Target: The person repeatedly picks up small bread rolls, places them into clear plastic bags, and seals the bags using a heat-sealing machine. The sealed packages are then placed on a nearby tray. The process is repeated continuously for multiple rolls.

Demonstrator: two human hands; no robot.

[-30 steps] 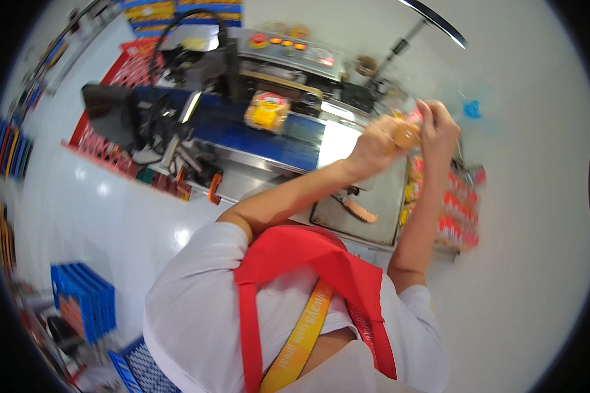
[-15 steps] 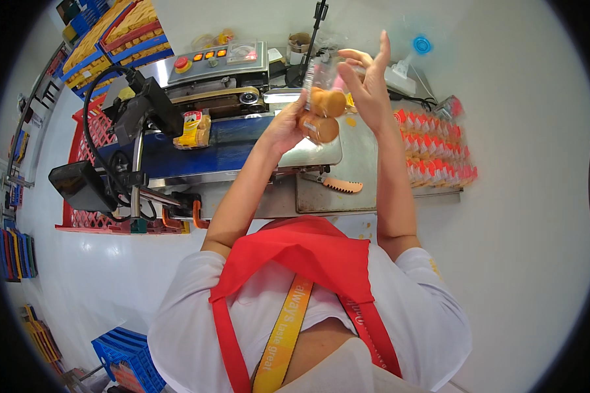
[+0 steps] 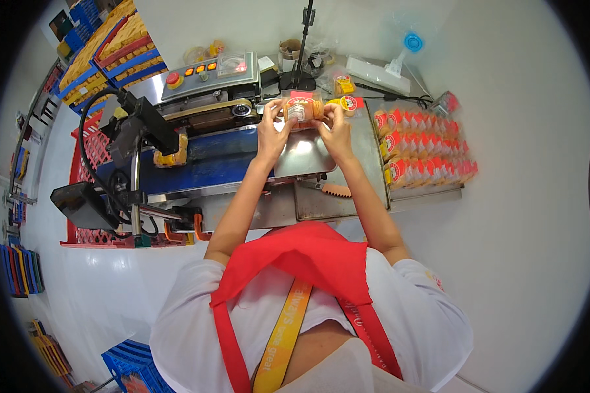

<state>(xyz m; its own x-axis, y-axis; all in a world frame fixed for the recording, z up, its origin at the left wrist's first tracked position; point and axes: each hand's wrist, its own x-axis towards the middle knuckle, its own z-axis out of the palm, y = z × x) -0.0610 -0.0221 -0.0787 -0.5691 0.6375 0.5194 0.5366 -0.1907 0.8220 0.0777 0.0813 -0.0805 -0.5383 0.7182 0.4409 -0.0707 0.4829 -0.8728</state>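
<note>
You grip a clear bag of brown baked goods (image 3: 299, 110) between both hands above the far edge of a bare metal plate (image 3: 301, 154), at the right end of a sealing machine's blue conveyor belt (image 3: 219, 149). Your left hand (image 3: 273, 133) is curled partway closed around the bag's left end, thumb at the near side; your right hand (image 3: 335, 133) pinches the lower right end, its fingers bent inward. Whether the bag touches anything beneath is impossible to tell. Its red-and-white label faces up.

Just beyond your right fingers sits a yellow-and-red packet (image 3: 351, 103), with another yellow packet (image 3: 344, 84) farther back. A grey tray (image 3: 368, 141) lies beneath your right forearm, and a peach-coloured serrated tool (image 3: 336, 190) rests near its front left corner. Three rows of bagged goods (image 3: 429, 145), topped in red, fill the counter from the tray's right edge toward its own right edge.

A second bagged pack (image 3: 170, 159) lies toward the left end of the belt, partly hidden by a black device (image 3: 156, 121). Behind the belt, the control panel (image 3: 206, 73) shows a red button (image 3: 174, 79) and three lit orange switches (image 3: 200, 69).
</note>
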